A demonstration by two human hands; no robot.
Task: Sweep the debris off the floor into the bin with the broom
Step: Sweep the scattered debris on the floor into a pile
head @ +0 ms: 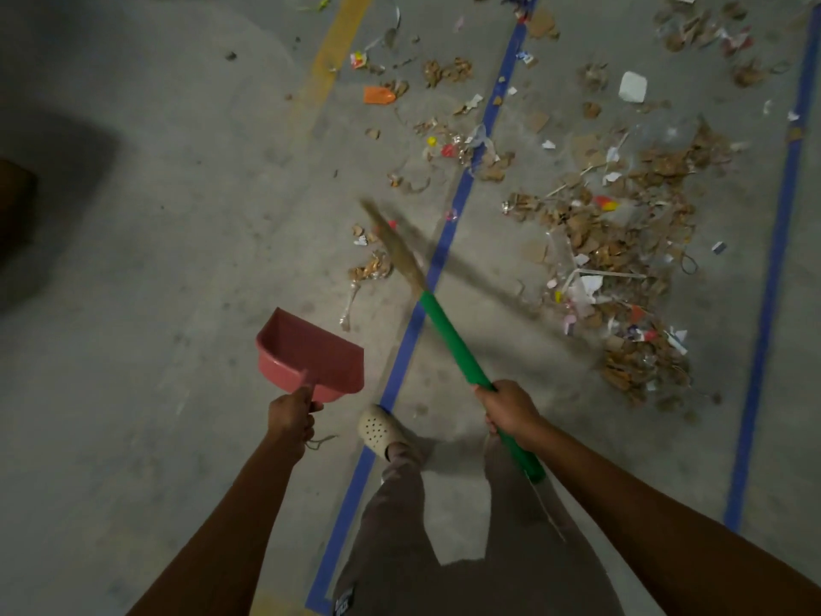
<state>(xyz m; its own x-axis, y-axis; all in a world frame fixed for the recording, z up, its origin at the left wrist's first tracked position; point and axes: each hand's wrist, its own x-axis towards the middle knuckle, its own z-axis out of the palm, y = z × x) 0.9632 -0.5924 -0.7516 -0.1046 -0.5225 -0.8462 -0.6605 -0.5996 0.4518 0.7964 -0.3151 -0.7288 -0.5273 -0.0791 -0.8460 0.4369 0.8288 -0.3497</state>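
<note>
Most of the debris (622, 260) lies unswept on the floor. The main heap sits to the right of the centre blue line (448, 229), loose scraps spread farther out on both sides of that line, and a small cluster (371, 269) lies just left of it. The pink dustpan (311, 353), held left of the line, shows nothing inside it. No separate bin is in view. Judgement: the task is at an early stage, with gathering, loading and emptying all apparently outstanding.

Broom (453, 340): the right hand (508, 409) grips the green handle to the right of the line, fingers wrapped fully round it. A short length of handle projects behind the hand. The long axis runs diagonally, crossing the line from near right to far left. The bristle end (395, 246) points away from the person and leftward, beside the small cluster. The bristles are blurred, so floor contact cannot be determined.

Left hand (291, 413): closed round the dustpan's handle, with the pan's open mouth turned toward the line.
</note>
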